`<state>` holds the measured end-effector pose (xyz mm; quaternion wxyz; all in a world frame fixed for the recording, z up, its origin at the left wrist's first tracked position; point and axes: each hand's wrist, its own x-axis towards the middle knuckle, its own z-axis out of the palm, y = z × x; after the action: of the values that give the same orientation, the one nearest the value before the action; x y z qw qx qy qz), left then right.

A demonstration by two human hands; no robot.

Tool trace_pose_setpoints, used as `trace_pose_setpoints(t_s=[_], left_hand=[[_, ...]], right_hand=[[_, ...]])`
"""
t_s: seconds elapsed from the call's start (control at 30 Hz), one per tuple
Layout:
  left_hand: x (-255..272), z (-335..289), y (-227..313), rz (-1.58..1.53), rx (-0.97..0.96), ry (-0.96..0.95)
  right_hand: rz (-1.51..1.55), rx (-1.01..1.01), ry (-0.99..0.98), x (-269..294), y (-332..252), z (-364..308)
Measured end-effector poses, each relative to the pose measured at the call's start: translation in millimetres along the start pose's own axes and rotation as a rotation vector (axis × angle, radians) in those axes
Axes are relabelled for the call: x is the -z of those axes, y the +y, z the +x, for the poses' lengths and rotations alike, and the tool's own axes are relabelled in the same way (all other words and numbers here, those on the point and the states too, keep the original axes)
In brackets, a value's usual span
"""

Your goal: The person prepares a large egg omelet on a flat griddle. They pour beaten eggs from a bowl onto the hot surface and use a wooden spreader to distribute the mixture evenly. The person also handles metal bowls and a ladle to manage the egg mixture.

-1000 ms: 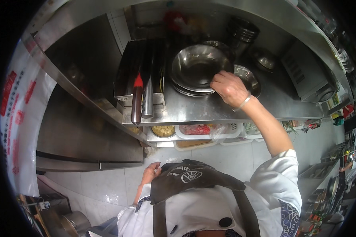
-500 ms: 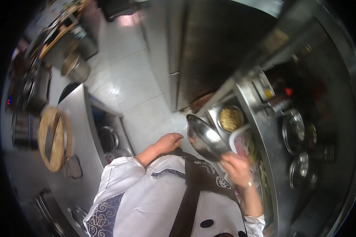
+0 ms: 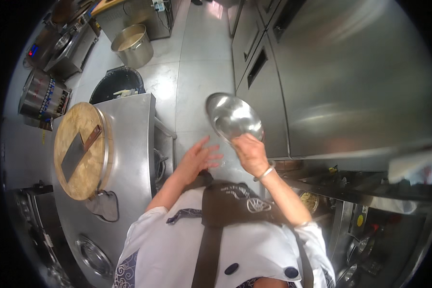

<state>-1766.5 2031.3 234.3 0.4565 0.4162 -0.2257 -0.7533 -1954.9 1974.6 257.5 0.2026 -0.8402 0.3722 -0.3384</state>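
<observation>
A shiny round metal bowl (image 3: 233, 114) is tilted in the air in front of me, its hollow side partly facing me. My right hand (image 3: 249, 152) grips the bowl by its near rim. Nothing is in my left hand (image 3: 197, 161), which hovers to the left of the bowl, fingers spread and apart from it. The bowl's inside looks bare where it shows. Farther left, a cleaver (image 3: 77, 156) with a wooden handle lies on a round wooden chopping block (image 3: 81, 175).
The block stands on a steel table (image 3: 132, 125), beside a dark cloth (image 3: 104, 206). Beyond its far end are a black bin (image 3: 115, 86) with scraps and a tall steel pot (image 3: 135, 50). Steel cabinets (image 3: 350, 86) rise ahead right; a counter (image 3: 341, 192) with food containers is at right.
My body has turned left, bringing the chopping block closer to mid-view. My right hand has carried the bowl away from the food containers. My left hand's fingers have spread.
</observation>
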Motion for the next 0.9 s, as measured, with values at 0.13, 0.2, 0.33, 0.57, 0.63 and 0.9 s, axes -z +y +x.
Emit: trace_pose_setpoints(t_s=[0.13, 0.2, 0.33, 0.57, 0.63, 0.9], left_hand=[[28, 63, 68, -0.273, 0.003, 0.032], [45, 91, 79, -0.202, -0.02, 0.164], [80, 149, 106, 0.028, -0.228, 0.343], [110, 225, 209, 0.312, -0.408, 0.545], [124, 240, 237, 0.288, -0.419, 0.633], [204, 300, 304, 0.256, -0.455, 0.939]], right_hand=[[-0.23, 0.225, -0.187, -44, 17, 72], [-0.125, 0.255, -0.2, -54, 26, 109], [-0.047, 0.02, -0.32, -67, 64, 192], [0.241, 0.034, -0.638, -116, 113, 343], [0.458, 0.193, -0.735, -124, 125, 374], [0.413, 0.595, -1.044, -203, 165, 523]])
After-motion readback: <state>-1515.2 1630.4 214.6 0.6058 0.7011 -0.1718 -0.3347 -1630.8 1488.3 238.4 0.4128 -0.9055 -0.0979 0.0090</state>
